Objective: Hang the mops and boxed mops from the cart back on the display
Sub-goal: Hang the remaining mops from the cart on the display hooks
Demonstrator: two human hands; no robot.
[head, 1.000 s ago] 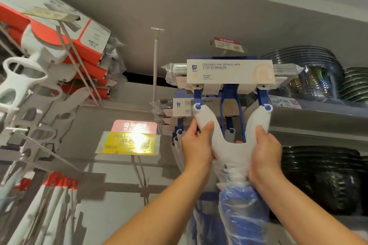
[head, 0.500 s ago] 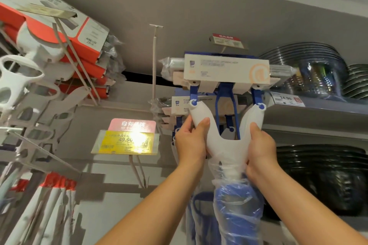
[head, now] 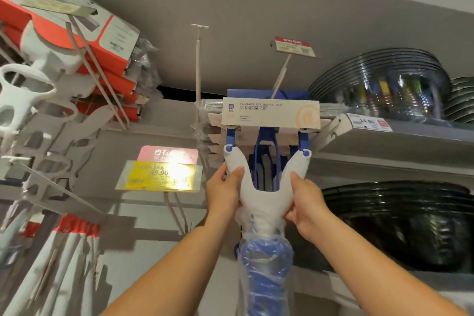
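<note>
Up by the shelf (head: 423, 133), head view: the mop (head: 265, 202) sits between both hands — left hand (head: 223, 192) gripping its white fork at nine o'clock, right hand (head: 306, 197) at three. Probably light, stiff, long — hold the fork, not the slippery wrap (head: 265, 264).

Both hands reach up at centre frame: the left hand (head: 223, 190) and right hand (head: 306, 197) grip the white forked yoke of a sponge mop (head: 265, 188), its cardboard sleeve (head: 270, 113) level with more mops behind. At upper left hang orange boxed mops (head: 77, 31); a yellow price tag (head: 160, 175) sits left of the hands.

Display peg (head: 282, 75) — sponge mops (head: 269, 115); grey shelf (head: 423, 133) — clear bowls (head: 379, 84).
</note>
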